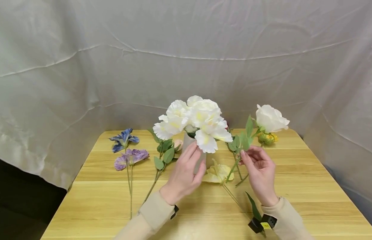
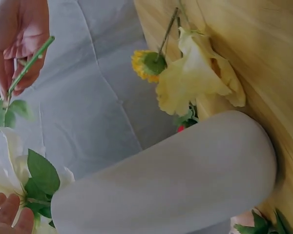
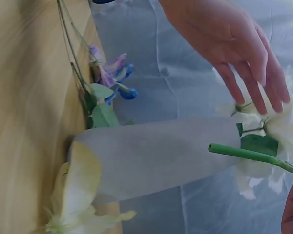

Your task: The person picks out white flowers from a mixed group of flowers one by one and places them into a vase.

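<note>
A pale, smooth vase [image 2: 166,178] stands upright on the table, holding a bunch of white artificial flowers [image 1: 200,115] with wide ruffled petals. My left hand [image 1: 186,171] is in front of the vase's upper part in the head view. In the right wrist view, the left hand [image 3: 234,46] has loosely extended fingers that reach the undersides of the white blooms. To the right of the vase, my right hand [image 1: 260,170] pinches the stem of a white rose [image 1: 271,119] between thumb and fingers. Its cut green stem end [image 3: 244,153] points down, apart from the vase.
Left of the vase lie a blue flower [image 1: 124,140], a purple flower [image 1: 132,158] and a leafy stem [image 1: 166,156] with a pink bloom. A pale yellow flower [image 1: 219,172] and an orange-yellow flower [image 1: 267,138] lie to the right. Grey cloth [image 1: 186,73] hangs behind the table.
</note>
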Demonstrator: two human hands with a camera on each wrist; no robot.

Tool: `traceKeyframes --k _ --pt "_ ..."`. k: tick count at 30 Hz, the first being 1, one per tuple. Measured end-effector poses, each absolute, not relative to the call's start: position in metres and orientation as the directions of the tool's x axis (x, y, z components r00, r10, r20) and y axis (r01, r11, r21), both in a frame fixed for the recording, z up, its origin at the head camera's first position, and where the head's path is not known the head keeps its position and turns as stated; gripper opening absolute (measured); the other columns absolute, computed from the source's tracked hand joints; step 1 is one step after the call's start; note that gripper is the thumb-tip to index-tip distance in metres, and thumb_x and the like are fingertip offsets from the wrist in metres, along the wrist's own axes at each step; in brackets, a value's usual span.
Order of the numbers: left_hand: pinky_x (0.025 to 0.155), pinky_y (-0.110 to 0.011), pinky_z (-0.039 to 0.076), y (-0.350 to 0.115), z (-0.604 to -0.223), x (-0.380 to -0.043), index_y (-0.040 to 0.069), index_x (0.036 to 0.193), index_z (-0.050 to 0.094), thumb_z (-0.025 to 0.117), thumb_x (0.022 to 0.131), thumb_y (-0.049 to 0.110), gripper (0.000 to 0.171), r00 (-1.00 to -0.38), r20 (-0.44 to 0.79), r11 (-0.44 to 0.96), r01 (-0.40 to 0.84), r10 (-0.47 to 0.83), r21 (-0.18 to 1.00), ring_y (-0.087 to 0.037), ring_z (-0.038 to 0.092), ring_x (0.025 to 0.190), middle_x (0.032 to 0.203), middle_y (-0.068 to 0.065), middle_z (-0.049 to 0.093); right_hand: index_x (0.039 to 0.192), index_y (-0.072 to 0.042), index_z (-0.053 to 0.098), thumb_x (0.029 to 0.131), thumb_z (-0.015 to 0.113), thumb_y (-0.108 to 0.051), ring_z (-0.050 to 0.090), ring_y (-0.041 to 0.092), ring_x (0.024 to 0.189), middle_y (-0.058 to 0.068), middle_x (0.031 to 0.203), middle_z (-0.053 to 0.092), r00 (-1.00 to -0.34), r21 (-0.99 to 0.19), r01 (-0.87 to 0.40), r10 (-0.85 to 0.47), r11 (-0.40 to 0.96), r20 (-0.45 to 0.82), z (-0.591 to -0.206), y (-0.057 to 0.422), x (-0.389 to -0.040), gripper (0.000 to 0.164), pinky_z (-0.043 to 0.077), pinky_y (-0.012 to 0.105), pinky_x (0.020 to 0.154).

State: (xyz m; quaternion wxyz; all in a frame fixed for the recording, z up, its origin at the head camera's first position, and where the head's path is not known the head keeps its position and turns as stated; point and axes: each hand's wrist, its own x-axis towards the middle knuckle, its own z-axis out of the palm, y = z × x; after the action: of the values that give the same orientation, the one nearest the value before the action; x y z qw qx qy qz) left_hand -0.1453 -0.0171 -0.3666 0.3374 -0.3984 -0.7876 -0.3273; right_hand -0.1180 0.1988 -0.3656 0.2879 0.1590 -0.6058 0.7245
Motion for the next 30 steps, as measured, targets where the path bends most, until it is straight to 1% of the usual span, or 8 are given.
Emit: traceKeyframes --k 4,7,10,14,17,21,26,30 --pt "0.112 -0.039 0.031 -0.011 -0.364 -0.148 -0.003 0.11 0.057 0.047 0.091 0.012 0.027 -0.465 0.774 0.486 0.841 0.43 0.236 -0.03 0.044 0.128 0.127 -0.019 0.056 0.1 0.024 0.048 0.084 0.053 0.02 0.062 0.017 0.07 0.017 0.084 0.062 -0.72 -0.711 -0.69 0.223 -0.137 0.657 -0.36 0.194 -0.122 0.017 0.055 0.02 0.061" --pt "0.111 -0.043 0.032 -0.005 -0.362 -0.151 -0.005 0.121 0.055 0.047 0.093 0.014 0.035 -0.46 0.765 0.48 0.847 0.45 0.227 -0.033 0.041 0.13 0.134 -0.023 0.05 0.099 0.025 0.048 0.084 0.052 0.02 0.061 0.018 0.069 0.02 0.083 0.06 -0.685 -0.673 -0.727 0.227 -0.139 0.693 -0.357 0.19 -0.124 0.016 0.055 0.02 0.061" --pt "0.111 -0.045 0.031 -0.001 -0.359 -0.154 -0.006 0.135 0.044 0.046 0.094 0.015 0.046 -0.457 0.751 0.474 0.853 0.476 0.219 -0.034 0.036 0.133 0.146 -0.023 0.036 0.098 0.025 0.048 0.084 0.052 0.02 0.061 0.018 0.068 0.018 0.082 0.061 -0.664 -0.653 -0.745 0.248 -0.134 0.706 -0.353 0.187 -0.128 0.015 0.055 0.021 0.061" --pt "0.113 -0.042 0.028 0.003 -0.355 -0.157 -0.003 0.141 0.037 0.042 0.097 0.018 0.05 -0.483 0.711 0.486 0.845 0.511 0.225 -0.028 0.031 0.137 0.151 -0.019 0.027 0.097 0.024 0.049 0.083 0.053 0.021 0.062 0.018 0.069 0.015 0.082 0.061 -0.636 -0.625 -0.768 0.281 -0.139 0.719 -0.347 0.181 -0.132 0.015 0.055 0.021 0.061" --pt "0.114 -0.04 0.026 0.003 -0.351 -0.158 -0.002 0.141 0.038 0.041 0.098 0.02 0.049 -0.512 0.677 0.494 0.834 0.529 0.245 -0.025 0.03 0.137 0.15 -0.017 0.03 0.097 0.024 0.05 0.082 0.053 0.021 0.062 0.018 0.069 0.014 0.081 0.061 -0.612 -0.6 -0.787 0.297 -0.14 0.733 -0.342 0.176 -0.134 0.016 0.055 0.021 0.061" --pt "0.112 -0.04 0.03 -0.004 -0.35 -0.157 -0.002 0.138 0.044 0.042 0.098 0.019 0.045 -0.527 0.669 0.481 0.832 0.525 0.277 -0.026 0.036 0.134 0.145 -0.017 0.039 0.096 0.024 0.049 0.082 0.054 0.02 0.061 0.019 0.069 0.014 0.08 0.06 -0.592 -0.577 -0.803 0.313 -0.148 0.743 -0.334 0.168 -0.137 0.015 0.054 0.021 0.061" --pt "0.109 -0.035 0.035 -0.02 -0.349 -0.154 0.001 0.133 0.05 0.046 0.095 0.013 0.041 -0.504 0.712 0.45 0.845 0.489 0.289 -0.024 0.043 0.129 0.141 -0.013 0.046 0.094 0.023 0.049 0.082 0.055 0.021 0.06 0.02 0.068 0.014 0.081 0.061 -0.578 -0.557 -0.814 0.322 -0.165 0.75 -0.325 0.157 -0.14 0.014 0.054 0.023 0.06" --pt "0.101 -0.03 0.044 -0.035 -0.348 -0.155 0.002 0.131 0.053 0.048 0.09 0.005 0.042 -0.486 0.771 0.416 0.853 0.412 0.316 -0.022 0.05 0.122 0.137 -0.012 0.051 0.094 0.022 0.05 0.081 0.056 0.02 0.059 0.021 0.065 0.015 0.08 0.061 -0.552 -0.532 -0.832 0.332 -0.157 0.765 -0.318 0.149 -0.143 0.014 0.054 0.024 0.059"
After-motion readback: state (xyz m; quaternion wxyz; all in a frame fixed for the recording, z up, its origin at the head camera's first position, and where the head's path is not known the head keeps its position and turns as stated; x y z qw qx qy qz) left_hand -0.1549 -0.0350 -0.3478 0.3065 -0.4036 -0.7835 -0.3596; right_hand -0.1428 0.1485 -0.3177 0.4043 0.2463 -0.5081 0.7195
